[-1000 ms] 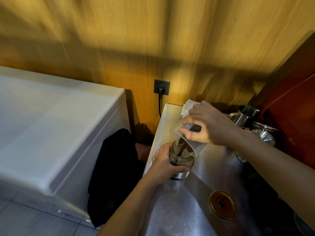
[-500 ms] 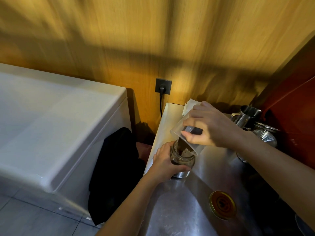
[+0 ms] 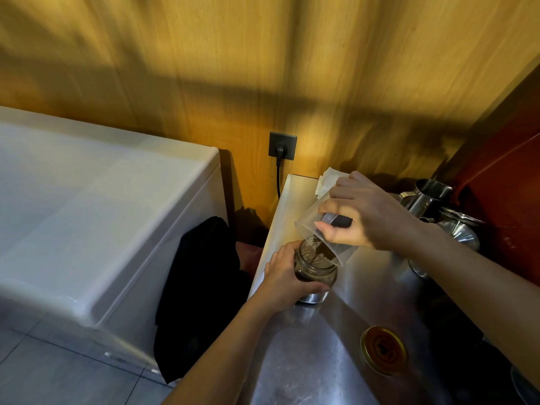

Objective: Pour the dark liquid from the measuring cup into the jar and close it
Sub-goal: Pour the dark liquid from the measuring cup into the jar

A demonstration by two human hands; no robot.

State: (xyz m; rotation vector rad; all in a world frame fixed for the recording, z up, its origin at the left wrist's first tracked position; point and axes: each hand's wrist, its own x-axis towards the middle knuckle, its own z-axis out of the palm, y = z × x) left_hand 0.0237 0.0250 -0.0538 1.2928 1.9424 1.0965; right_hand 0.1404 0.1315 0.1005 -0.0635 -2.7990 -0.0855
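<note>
On the steel counter (image 3: 336,355), near its left edge, stands the glass jar (image 3: 315,268), partly filled with dark liquid. Left hand (image 3: 285,277) is wrapped closed around the jar's side, steadying it. Right hand (image 3: 362,216) is closed on the dark handle of the clear plastic measuring cup (image 3: 317,232), tipped steeply with its lip over the jar mouth; only a little liquid shows at the lip. Judged handling: the jar is rigid, breakable and probably slick if wet, best held low around the body; the cup looks light and thin-walled, so the handle is the sound hold. Gold lid (image 3: 384,349) lies inner face up, well apart, toward the counter's near right, not yet fitted.
</note>
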